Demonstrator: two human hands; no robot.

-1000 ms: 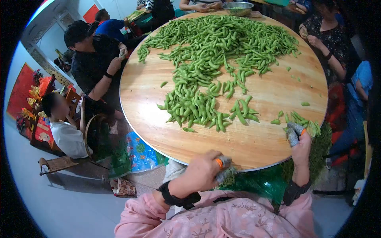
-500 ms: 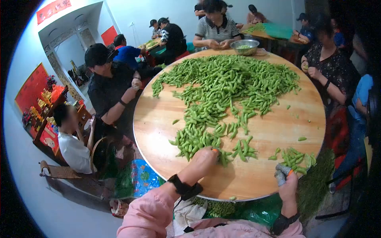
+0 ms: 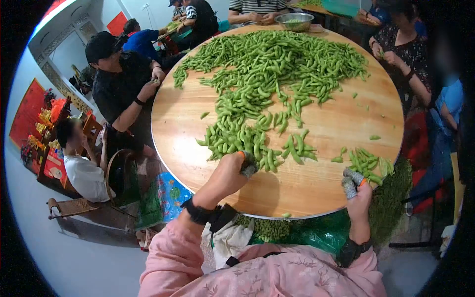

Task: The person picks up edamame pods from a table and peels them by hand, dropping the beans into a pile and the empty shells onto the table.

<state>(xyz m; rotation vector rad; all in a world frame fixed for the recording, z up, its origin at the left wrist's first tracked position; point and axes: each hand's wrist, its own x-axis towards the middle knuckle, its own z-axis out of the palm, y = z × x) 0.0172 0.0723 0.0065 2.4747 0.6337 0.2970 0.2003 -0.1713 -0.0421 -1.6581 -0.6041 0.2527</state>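
Note:
A large heap of green soybean pods (image 3: 277, 59) spreads over the round wooden table (image 3: 316, 185), with a tail reaching toward me. My left hand (image 3: 228, 174) is at the near end of that tail. Its grey-wrapped fingertips curl down beside the pods; whatever they hold is hidden. An orange band shows on one finger. By the right edge, my right hand (image 3: 357, 193) is closed just in front of a small separate pile of pods (image 3: 365, 162). Grey wrapping covers its fingers, and I cannot make out anything between them. A few loose pods (image 3: 297, 147) lie between the hands.
A metal bowl (image 3: 295, 22) stands at the table's far edge. People sit around this table, one in a black cap (image 3: 118, 79) on the left. Plant stalks (image 3: 396, 198) are heaped below the right edge; green plastic sheeting (image 3: 316, 237) lies below the near edge.
The view has tilted down, so the table sits higher in the picture. My left hand has drawn slightly back from the pods, showing its wrapped fingertips. My right hand stays by the small pile.

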